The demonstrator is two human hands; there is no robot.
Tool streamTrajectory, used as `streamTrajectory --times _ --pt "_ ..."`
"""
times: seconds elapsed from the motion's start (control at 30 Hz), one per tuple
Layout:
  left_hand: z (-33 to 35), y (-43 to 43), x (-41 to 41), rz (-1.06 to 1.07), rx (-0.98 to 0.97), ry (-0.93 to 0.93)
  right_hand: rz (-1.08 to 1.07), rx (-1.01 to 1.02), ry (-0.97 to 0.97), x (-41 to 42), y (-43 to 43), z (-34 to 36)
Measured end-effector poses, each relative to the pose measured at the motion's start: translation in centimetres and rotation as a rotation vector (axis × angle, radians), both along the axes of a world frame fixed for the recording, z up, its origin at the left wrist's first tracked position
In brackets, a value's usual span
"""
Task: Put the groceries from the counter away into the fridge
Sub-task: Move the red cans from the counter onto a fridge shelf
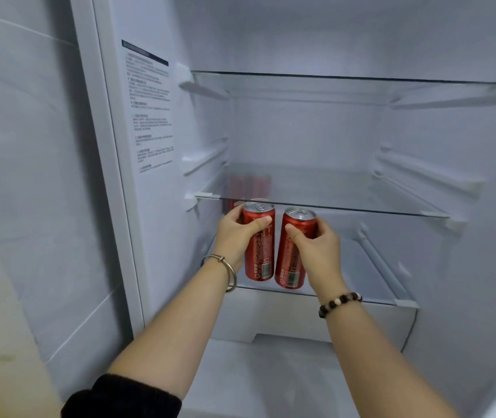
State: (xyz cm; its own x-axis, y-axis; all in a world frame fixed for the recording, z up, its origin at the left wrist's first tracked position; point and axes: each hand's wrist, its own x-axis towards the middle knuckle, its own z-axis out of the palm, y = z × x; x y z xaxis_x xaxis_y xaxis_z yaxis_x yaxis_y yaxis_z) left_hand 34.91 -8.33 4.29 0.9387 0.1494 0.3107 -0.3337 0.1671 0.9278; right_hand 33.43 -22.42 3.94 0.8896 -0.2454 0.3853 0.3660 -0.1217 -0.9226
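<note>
As can tops near middle shelf (361,210) edge | left hand (234,233) grips left can (259,245) | right hand (316,245) grips right can (293,257) | lower shelf (361,298) open rightward

The left can (259,245) and right can (293,254) are thin metal: red printed sides glossy and smooth, tops bare silvery metal with a duller shine. The top shelf (346,78) and middle shelf (331,206) are clear, smooth glass, held by white plastic clips (204,196). The fridge wall (301,131) is smooth white plastic, satin rather than shiny. The label (150,116) looks like matt printed paper or film. The bangle (228,270) is polished silvery metal. The bracelet (340,303) has dark and pale beads, seemingly wood, faintly glossy. The sleeve (120,399) is black matt cloth.
</note>
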Motion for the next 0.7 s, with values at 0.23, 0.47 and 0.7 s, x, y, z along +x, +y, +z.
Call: streamTrajectory --times 0.23,0.47,0.7 --pt "-0.3 0.6 2.3 0.102 0.113 0.017 0.080 -0.085 0.024 2.0 0.3 -0.9" --pt "-1.4 1.1 1.9 0.136 0.417 0.033 0.115 -0.264 0.144 2.7 -0.6 -3.0" --pt "-3.5 1.4 2.3 0.204 0.516 0.129 0.053 -0.345 0.145 4.1 0.2 -3.6"
